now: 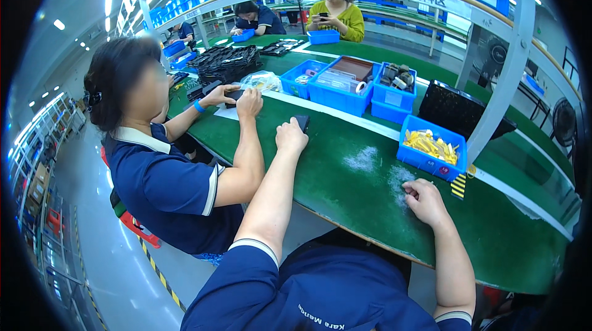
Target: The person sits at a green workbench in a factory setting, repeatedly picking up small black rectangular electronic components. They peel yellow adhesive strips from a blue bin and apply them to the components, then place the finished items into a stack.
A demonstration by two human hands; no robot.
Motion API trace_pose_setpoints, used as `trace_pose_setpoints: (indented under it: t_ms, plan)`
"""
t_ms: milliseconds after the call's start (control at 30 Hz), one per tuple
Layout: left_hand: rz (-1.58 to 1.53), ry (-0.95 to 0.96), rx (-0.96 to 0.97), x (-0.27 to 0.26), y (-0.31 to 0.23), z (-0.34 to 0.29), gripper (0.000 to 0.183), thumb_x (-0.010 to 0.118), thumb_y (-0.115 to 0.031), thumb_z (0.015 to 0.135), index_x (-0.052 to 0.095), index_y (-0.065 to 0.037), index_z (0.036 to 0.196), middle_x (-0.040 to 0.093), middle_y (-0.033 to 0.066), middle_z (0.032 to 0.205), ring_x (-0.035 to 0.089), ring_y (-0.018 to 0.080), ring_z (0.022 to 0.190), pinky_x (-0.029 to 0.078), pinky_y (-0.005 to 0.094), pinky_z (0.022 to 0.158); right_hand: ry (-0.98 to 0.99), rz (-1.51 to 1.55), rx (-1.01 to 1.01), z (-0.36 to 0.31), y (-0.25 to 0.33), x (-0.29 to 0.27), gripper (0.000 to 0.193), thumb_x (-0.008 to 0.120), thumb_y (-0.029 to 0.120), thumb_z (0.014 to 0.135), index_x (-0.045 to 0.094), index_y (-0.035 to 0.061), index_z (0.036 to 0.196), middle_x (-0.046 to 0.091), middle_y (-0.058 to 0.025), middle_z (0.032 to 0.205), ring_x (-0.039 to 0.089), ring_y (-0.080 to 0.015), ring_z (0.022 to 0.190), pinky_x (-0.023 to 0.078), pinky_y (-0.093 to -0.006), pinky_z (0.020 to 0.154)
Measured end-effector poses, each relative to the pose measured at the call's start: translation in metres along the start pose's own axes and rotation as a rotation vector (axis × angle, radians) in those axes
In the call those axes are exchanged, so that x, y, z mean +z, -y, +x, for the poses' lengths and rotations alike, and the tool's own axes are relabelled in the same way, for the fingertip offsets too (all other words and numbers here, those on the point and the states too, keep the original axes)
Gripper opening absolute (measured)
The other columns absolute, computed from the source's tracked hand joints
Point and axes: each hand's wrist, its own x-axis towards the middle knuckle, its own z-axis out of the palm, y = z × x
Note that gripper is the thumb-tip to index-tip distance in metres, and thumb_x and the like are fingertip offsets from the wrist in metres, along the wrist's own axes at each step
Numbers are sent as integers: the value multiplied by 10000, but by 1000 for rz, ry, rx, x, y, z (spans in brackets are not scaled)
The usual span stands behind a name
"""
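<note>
My left hand (pixel 291 137) reaches forward over the green tabletop, its fingers closed on a small black rectangular part (pixel 303 122). Much of that part is hidden behind the hand. Farther right, my right hand (pixel 427 202) hovers at or just above the table with its fingers curled and the thumb against them. Whatever it may pinch is too small to make out. Beside its fingertips lies a scatter of tiny whitish, see-through pieces (pixel 399 178). A second patch of such pieces (pixel 362 159) lies between my two hands.
Blue bins line the table's far side: one of yellow pieces (pixel 430 147), one of clear sheets and a tape roll (pixel 340 98). A slanted black case (pixel 462 112) stands behind a white post (pixel 509 66). At left, a co-worker (pixel 160 146) handles a dark part near stacked black parts (pixel 225 62).
</note>
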Motion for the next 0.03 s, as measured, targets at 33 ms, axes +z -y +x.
trace_pose_setpoints:
  t_ms: [33]
  plan:
    - [19,-4,-15,-6,-4,-9,515,675,-237,716,507,-59,1169,566,235,1125,557,366,1047,469,450,906,-1,20,25,0,-3,1,259,627,77,715,659,14,964,629,-135,866,619,-258,830,494,-351,785]
